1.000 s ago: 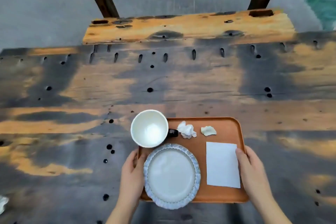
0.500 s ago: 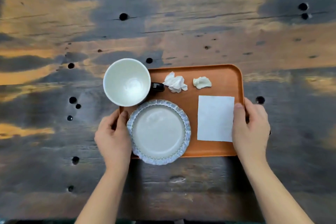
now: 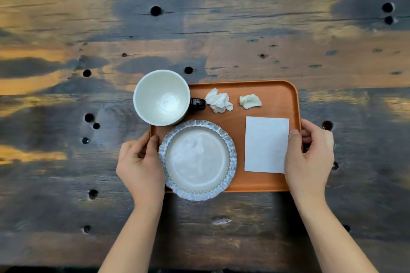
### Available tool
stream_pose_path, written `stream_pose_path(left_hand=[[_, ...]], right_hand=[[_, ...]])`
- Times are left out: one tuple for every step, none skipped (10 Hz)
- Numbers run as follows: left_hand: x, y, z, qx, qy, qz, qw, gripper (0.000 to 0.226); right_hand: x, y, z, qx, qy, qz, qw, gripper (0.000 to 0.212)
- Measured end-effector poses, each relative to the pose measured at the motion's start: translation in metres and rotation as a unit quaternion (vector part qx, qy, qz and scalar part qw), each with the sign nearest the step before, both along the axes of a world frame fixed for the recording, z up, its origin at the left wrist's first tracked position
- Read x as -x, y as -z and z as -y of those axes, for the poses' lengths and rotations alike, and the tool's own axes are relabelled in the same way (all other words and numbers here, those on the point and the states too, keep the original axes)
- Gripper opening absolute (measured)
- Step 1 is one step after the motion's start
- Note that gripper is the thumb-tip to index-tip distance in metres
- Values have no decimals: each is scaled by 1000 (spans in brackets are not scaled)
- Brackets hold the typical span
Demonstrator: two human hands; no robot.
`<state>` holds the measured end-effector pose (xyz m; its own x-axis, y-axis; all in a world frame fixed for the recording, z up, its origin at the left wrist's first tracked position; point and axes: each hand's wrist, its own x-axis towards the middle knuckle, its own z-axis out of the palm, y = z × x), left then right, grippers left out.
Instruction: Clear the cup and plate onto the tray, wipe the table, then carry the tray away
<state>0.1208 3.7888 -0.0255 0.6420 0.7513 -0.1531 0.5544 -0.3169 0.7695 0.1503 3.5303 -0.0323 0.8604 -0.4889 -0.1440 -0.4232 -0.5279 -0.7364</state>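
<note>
An orange tray (image 3: 275,91) sits on the dark wooden table (image 3: 199,17). On it stand a white cup (image 3: 162,97) with a black handle at the back left and a blue-rimmed plate (image 3: 197,159) at the front left. A flat white napkin (image 3: 266,144) lies at the right, with two crumpled tissues (image 3: 219,101) behind it. My left hand (image 3: 139,164) grips the tray's left edge, thumb on top beside the plate. My right hand (image 3: 310,155) grips the right edge, thumb on the napkin's corner.
The worn tabletop is full of small dark holes (image 3: 156,10) and amber patches. Its near edge runs along the bottom of the view.
The view has tilted down from the bench across the table to straight over the tray. Both hands keep their hold on the tray's sides.
</note>
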Motion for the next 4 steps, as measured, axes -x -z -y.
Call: stream_pose_path(left_hand=[[-2,3,-1,-8,2,4,1000,22],[-4,3,-3,-15,30,-19,999,22],[-4,-15,-6,15,67,-79,995,25],[20,-32,-20,95,92,-181,974,26]], right_hand=[[-1,-1,-2,-2,19,10,1000,25],[-2,0,-3,9,22,6,1000,23],[-1,-14,-1,-27,2,-33,999,24],[6,-42,13,-65,-24,-136,988,29]])
